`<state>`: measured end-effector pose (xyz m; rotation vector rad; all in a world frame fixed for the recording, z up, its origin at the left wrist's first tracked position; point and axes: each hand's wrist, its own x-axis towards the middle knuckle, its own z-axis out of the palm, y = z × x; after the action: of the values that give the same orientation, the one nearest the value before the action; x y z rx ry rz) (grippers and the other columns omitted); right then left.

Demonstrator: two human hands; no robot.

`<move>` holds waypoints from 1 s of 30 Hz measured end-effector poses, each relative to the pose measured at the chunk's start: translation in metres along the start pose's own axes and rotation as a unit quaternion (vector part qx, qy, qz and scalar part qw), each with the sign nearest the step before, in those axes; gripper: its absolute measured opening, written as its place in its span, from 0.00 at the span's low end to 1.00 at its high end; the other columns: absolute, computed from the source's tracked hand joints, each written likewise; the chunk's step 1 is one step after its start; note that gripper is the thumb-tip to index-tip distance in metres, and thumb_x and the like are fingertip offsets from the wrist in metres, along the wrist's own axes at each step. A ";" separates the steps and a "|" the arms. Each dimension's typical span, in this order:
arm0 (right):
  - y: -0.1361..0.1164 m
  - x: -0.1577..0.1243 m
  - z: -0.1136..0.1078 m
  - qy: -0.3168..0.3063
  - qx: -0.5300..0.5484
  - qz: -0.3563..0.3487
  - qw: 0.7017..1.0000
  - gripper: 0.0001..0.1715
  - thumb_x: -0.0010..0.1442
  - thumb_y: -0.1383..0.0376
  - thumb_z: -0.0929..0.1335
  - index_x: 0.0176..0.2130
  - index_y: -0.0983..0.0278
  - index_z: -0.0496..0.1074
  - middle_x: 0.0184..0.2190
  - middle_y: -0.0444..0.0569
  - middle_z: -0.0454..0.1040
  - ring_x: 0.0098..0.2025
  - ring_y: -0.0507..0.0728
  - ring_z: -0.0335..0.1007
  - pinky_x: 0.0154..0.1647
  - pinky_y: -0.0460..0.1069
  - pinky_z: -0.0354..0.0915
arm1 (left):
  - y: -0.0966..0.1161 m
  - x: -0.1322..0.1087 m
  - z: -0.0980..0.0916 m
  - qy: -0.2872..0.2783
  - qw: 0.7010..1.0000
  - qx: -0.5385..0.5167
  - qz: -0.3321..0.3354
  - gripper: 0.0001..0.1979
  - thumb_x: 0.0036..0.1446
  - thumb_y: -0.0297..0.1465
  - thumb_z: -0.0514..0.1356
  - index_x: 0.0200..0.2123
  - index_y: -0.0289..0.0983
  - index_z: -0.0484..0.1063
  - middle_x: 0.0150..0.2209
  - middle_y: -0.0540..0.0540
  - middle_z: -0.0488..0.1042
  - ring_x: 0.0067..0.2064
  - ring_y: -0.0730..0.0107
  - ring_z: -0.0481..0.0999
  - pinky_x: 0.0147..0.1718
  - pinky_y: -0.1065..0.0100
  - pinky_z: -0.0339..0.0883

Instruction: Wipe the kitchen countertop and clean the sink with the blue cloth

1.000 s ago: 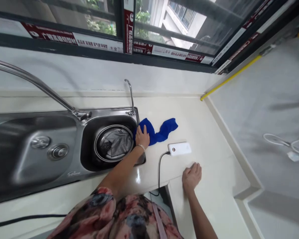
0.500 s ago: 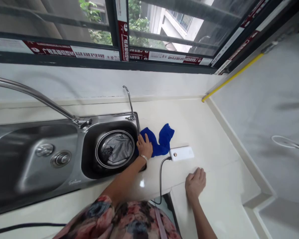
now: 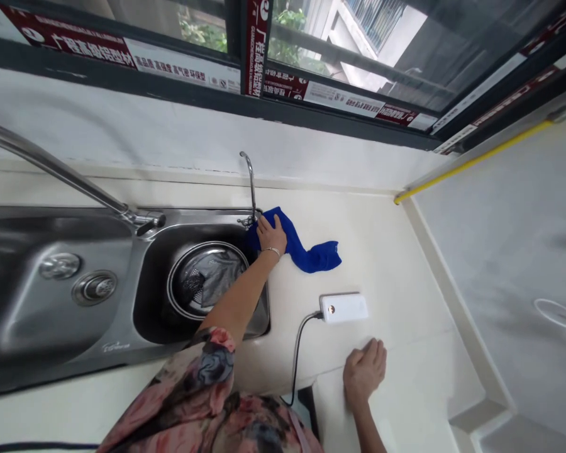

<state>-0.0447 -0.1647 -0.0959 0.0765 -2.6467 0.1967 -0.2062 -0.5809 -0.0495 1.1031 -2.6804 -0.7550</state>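
Observation:
My left hand (image 3: 271, 236) is on a blue cloth (image 3: 318, 257), at the sink's right rear corner. Its fingers press down over the bunched end, with the thumb apart; the cloth's other end trails right across the counter. Beside the hand stands a small thin tap (image 3: 251, 182). My right hand (image 3: 365, 372) rests on the counter near its front, fingers together and loosely curled, with nothing visible in them. Just above it lies a white power bank (image 3: 344, 308) with a black cable (image 3: 298, 343) plugged into its left end.
A double steel sink (image 3: 122, 340) fills the left side. A round metal basin (image 3: 172, 286) with a grey cloth (image 3: 219, 277) sits in its right bowl. A large faucet (image 3: 99, 198) stands behind. The window (image 3: 179, 113) and a yellow pipe (image 3: 471, 163) border the cream counter (image 3: 405, 264).
My left hand has moved the blue cloth back along the sink edge to the small tap. The cloth's free end has swung flatter, away from the power bank. My right hand stays on the counter.

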 end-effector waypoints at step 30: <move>-0.001 0.001 0.008 0.018 0.013 0.020 1.000 0.35 0.68 0.62 0.57 0.66 0.77 0.67 0.65 0.75 0.68 0.70 0.76 0.61 0.65 0.72 0.62 | -0.009 -0.038 -0.003 0.067 0.994 -0.074 -0.050 0.30 0.67 0.27 0.48 0.70 0.29 0.63 0.71 0.30 0.62 0.71 0.49 0.63 0.67 0.52 0.62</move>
<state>-0.0489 -0.1672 -0.1020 0.0280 -2.6106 0.2443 -0.1723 -0.5610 -0.0496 1.2129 -2.4311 -0.8489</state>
